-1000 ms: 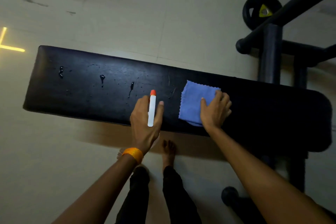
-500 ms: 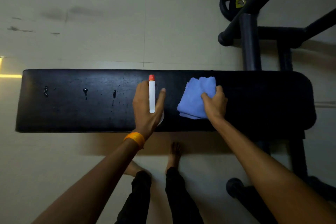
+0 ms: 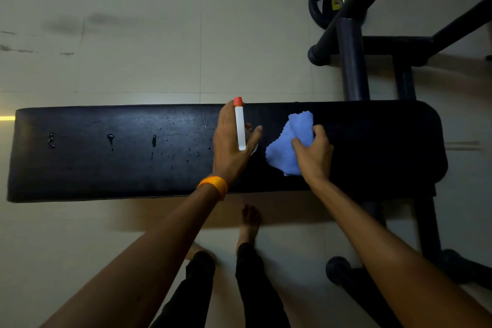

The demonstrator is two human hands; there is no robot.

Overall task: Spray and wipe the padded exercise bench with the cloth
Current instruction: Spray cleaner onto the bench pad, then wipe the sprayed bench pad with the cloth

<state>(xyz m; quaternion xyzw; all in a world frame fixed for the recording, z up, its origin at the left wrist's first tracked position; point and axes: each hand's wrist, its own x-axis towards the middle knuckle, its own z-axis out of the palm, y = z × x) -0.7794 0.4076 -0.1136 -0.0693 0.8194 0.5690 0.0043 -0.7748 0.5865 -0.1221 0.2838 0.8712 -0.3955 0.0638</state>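
Observation:
The black padded bench (image 3: 106, 168) runs left to right across the view, with wet drops and runs on its left half. My left hand (image 3: 229, 146), with an orange band at the wrist, is closed around a white spray bottle with an orange-red nozzle (image 3: 239, 128), held over the middle of the pad. Just to its right, my right hand (image 3: 314, 154) pinches a bunched blue cloth (image 3: 287, 146) that rests on the pad. The bottle's body is mostly hidden by my fingers.
The bench's dark metal frame and uprights (image 3: 351, 61) stand at the right. A black weight plate (image 3: 330, 0) leans behind them. My bare feet (image 3: 249, 221) stand on the pale tiled floor (image 3: 133, 34) just before the bench. A frame foot (image 3: 338, 269) lies at lower right.
The cloth lay flat under my right palm; now it is gathered into a bunch in my fingers. My left hand with the bottle moved slightly farther across the pad. The view shifted.

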